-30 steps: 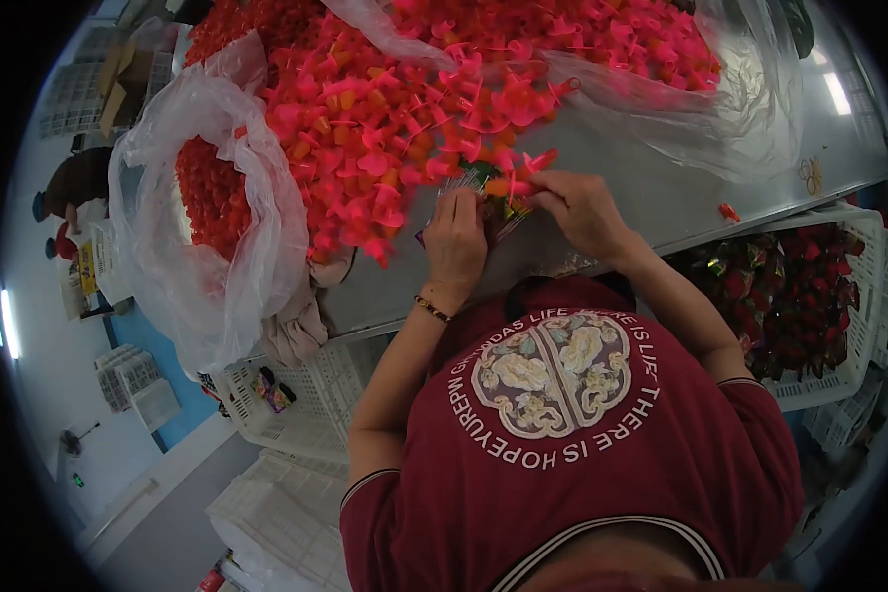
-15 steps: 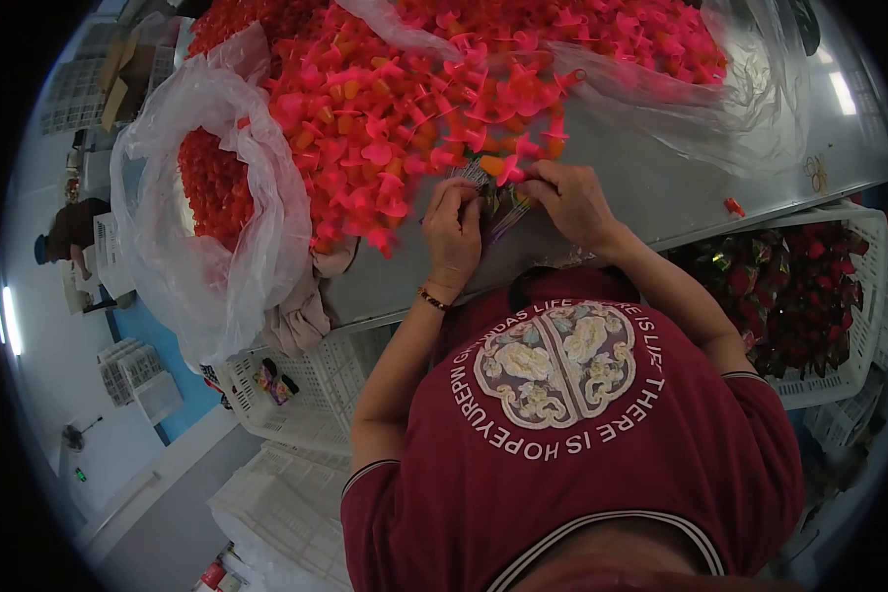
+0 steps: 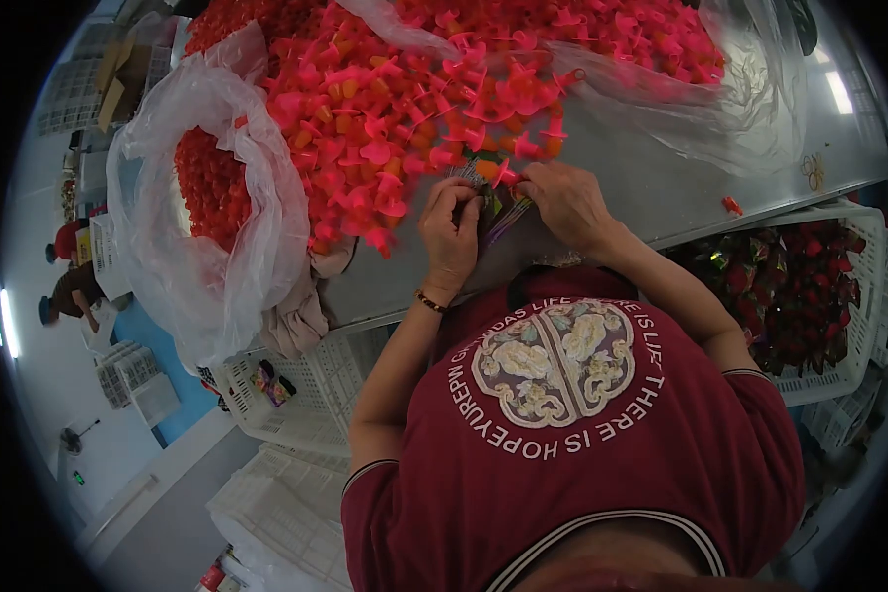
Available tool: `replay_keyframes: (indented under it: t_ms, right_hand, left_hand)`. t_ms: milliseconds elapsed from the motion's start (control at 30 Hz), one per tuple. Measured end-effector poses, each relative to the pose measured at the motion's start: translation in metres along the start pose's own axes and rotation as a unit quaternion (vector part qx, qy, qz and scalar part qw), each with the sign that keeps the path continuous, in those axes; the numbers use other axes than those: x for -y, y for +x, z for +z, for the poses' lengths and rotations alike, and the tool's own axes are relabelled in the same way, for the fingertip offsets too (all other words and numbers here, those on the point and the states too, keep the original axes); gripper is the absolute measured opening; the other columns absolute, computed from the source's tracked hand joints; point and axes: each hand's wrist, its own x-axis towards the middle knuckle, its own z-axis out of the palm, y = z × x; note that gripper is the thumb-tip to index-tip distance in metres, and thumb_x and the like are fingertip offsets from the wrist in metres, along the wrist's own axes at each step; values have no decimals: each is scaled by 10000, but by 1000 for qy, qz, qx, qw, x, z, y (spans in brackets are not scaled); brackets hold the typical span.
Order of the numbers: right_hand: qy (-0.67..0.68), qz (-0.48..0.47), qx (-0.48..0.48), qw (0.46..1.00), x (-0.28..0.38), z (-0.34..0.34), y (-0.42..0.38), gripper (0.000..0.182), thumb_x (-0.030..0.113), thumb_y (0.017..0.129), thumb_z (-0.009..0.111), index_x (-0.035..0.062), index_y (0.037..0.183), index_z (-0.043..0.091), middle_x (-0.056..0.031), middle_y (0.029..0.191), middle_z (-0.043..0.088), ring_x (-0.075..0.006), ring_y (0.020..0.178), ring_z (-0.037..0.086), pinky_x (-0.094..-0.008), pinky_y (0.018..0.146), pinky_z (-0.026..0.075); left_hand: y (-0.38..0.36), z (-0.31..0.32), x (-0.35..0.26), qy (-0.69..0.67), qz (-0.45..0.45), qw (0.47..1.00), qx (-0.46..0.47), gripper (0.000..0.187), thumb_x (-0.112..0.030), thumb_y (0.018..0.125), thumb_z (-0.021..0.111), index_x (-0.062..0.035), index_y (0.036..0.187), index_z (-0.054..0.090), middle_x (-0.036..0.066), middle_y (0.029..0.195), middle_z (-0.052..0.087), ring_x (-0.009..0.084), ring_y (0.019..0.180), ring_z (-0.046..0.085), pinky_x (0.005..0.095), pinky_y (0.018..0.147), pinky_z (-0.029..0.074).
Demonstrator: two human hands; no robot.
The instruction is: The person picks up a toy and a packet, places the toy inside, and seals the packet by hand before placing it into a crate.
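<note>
My left hand (image 3: 451, 235) is closed at the table edge, thumb and fingers pinching a small dark printed wrapper (image 3: 495, 209). Thin silvery and purple strips show around that wrapper, partly covered by my fingers. Close on its right, my right hand (image 3: 568, 205) pinches a pink pacifier-shaped candy (image 3: 505, 176) with an orange tip, held just above the wrapper's upper end. Beyond both hands spreads a large heap of pink and red pacifier-shaped pieces (image 3: 375, 109), some with orange tips.
An open clear plastic bag (image 3: 276, 212) of red pieces stands left. Plastic sheeting (image 3: 750, 128) lies across the metal table (image 3: 651, 197). A white crate (image 3: 863, 286) of dark red wrapped items sits right, another crate (image 3: 316, 380) below left. Co-workers (image 3: 74, 291) are at far left.
My right hand has shifted slightly left and down with the candy, and more of the dark wrapper shows between my hands. At far left, another person in red has come into view.
</note>
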Motion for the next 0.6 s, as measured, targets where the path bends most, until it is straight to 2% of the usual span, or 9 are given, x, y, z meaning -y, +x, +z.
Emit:
replay_keyframes:
  t_ms: [100,167,300,367,500,567,600]
  right_hand:
    - [-2,14,5,1000,1,3,-1,150,164,830,646,45,799,561,-131,722,585,-326,720,586,-421,617,459]
    - [-19,-47,-10,999,-2,2,-2,166,195,846,626,54,786,562,-120,694,589,-296,707,589,-402,619,474]
    - [-42,-98,-31,994,-5,-3,-1,160,190,834,634,60,781,557,-97,687,584,-273,701,575,-383,636,465]
    - [-73,-121,-34,989,-5,-5,-1,113,122,786,651,43,803,572,-90,716,592,-262,724,584,-374,640,469]
    - [-112,-164,-10,980,-9,-9,1,91,121,772,625,54,796,568,-76,741,591,-244,749,583,-360,708,462]
    - [-159,-210,7,965,-7,-18,7,63,132,752,543,79,783,558,-74,780,589,-237,771,568,-352,771,435]
    - [-160,-208,7,965,-7,-21,10,63,132,752,543,79,783,558,-74,780,589,-237,771,568,-352,771,435]
  left_hand:
    - [-1,0,-1,-5,-4,1000,2,45,25,810,601,34,839,568,108,950,598,196,740,586,286,655,475]
    - [0,0,0,-47,-44,998,-5,48,23,807,603,35,836,567,101,954,600,181,770,584,280,679,471]
    - [3,-2,4,-65,-64,996,-5,46,21,808,603,34,838,570,98,959,601,171,808,580,273,709,464]
    - [4,-3,9,-101,-94,990,-23,43,16,812,602,32,838,572,100,957,600,175,830,578,273,731,458]
    - [6,-4,1,-91,-72,993,-21,48,18,809,611,29,836,573,99,963,602,167,813,578,267,716,462]
    - [8,-5,-2,-28,-25,999,-23,57,23,803,622,25,838,576,101,968,603,174,790,584,270,677,473]
    - [8,-6,-6,-28,-24,999,-20,57,23,803,622,25,838,576,101,968,603,174,790,584,270,677,473]
